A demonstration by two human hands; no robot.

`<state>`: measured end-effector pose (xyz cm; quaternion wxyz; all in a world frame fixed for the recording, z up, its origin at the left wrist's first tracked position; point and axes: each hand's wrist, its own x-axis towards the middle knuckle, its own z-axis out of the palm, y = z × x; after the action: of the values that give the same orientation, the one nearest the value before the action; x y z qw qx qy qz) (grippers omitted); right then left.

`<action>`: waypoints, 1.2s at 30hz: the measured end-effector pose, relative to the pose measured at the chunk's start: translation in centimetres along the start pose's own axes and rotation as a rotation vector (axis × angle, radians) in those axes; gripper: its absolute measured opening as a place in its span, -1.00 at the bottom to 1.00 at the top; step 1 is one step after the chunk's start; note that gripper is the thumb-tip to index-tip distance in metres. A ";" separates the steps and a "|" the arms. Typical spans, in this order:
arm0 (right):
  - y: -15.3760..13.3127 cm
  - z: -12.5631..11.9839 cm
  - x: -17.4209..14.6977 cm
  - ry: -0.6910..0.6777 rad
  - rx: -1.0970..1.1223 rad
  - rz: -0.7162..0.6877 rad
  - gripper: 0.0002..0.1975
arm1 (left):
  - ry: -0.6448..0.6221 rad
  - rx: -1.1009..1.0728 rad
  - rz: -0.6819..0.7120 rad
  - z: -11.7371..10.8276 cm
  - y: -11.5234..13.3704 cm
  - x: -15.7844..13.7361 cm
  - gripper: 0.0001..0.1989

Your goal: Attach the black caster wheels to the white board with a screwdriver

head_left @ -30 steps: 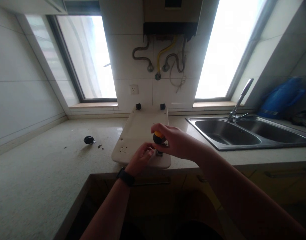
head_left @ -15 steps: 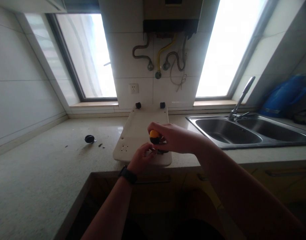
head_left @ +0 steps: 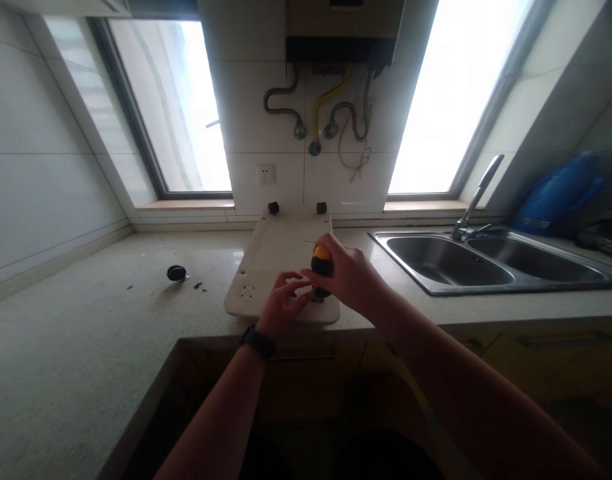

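Observation:
A pale board [head_left: 266, 260] lies on the counter with small black casters [head_left: 273, 208] at its far corners and bare screw holes [head_left: 247, 291] at its near left. My right hand [head_left: 349, 270] is closed around the yellow and black handle of a screwdriver [head_left: 322, 261], held upright over the near right corner. Below it a dark caster [head_left: 318, 298] sits on the board, mostly covered by fingers. My left hand [head_left: 285, 303], with a black watch on the wrist, pinches around this caster, close to the screwdriver's lower end. The tip itself is hidden.
Left of the board a loose black caster [head_left: 177, 273] lies beside small dark bits [head_left: 199, 287]. A double steel sink [head_left: 436, 285] with a tap [head_left: 479, 193] is at right. The counter's front edge [head_left: 179, 347] steps inward at left. Pipes and a socket are on the wall.
The right hand and screwdriver have shifted slightly right, and the handle stands more upright. The left fingers have spread a little around the caster. The whole view has tilted slightly.

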<state>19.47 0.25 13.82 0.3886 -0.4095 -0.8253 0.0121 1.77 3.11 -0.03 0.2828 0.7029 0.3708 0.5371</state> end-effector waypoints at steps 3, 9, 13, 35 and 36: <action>0.0 0.3 -0.3 0.039 -0.002 -0.010 -0.64 | 0.024 0.007 0.009 -0.2 0.1 0.2 -0.73; 0.3 0.6 -0.9 0.196 -0.046 0.117 -0.54 | -0.033 -0.027 0.036 -0.5 2.3 1.6 -0.71; 0.1 0.7 -1.0 0.148 -0.100 0.097 -0.58 | -0.067 -0.028 0.053 -0.3 4.3 2.7 -0.73; 0.0 -5.1 2.3 -0.492 0.185 -0.147 -0.51 | -0.372 -0.055 0.040 -1.8 6.0 5.4 -0.82; 0.3 -5.0 2.2 -0.475 0.182 -0.173 -0.50 | -0.392 -0.053 0.044 -1.8 6.2 5.6 -0.81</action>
<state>22.14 0.48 18.56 0.2186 -0.2864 -0.9209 0.1486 2.20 4.21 8.39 0.3560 0.7942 0.2791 0.4057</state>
